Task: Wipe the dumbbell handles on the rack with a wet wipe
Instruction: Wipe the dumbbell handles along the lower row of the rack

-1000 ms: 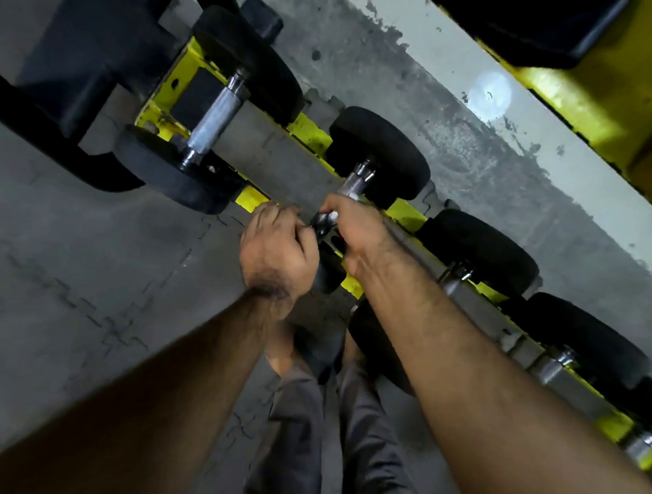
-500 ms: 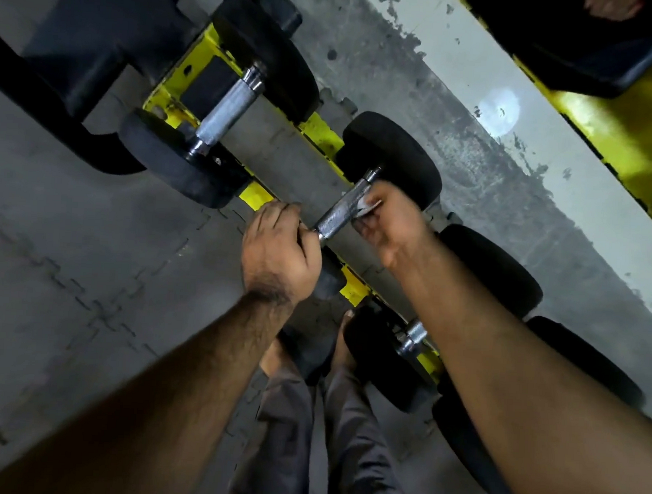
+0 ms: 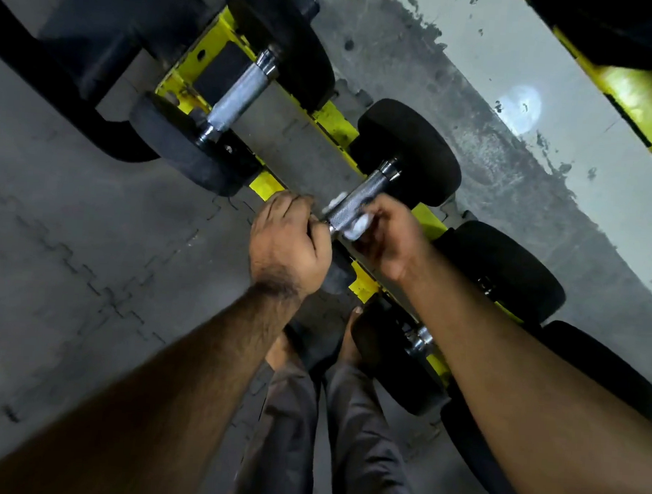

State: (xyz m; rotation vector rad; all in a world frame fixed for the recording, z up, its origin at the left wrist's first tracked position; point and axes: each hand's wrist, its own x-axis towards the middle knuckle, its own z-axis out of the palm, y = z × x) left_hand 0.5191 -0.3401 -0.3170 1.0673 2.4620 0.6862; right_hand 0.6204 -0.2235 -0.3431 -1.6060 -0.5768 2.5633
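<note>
A black dumbbell with a knurled steel handle (image 3: pixel 365 194) lies across the yellow rack (image 3: pixel 333 120) in the middle of the view. My right hand (image 3: pixel 387 237) is closed around a white wet wipe (image 3: pixel 357 226), pressing it against the near part of that handle. My left hand (image 3: pixel 288 245) is a fist over the dumbbell's near weight head, which it mostly hides. A second dumbbell with a bare steel handle (image 3: pixel 238 95) rests on the rack further left. More dumbbells (image 3: pixel 504 271) sit to the right, partly behind my right forearm.
A black bench frame (image 3: pixel 82 45) stands at the upper left. Grey interlocking floor mats (image 3: pixel 90 253) cover the ground on the left. My legs and bare feet (image 3: pixel 349 342) are below the rack. A pale wall strip and yellow equipment (image 3: pixel 634 96) run along the upper right.
My right hand with the wipe slid up the handle toward the far head, then back down to its near part. My left hand stayed on the near weight head.
</note>
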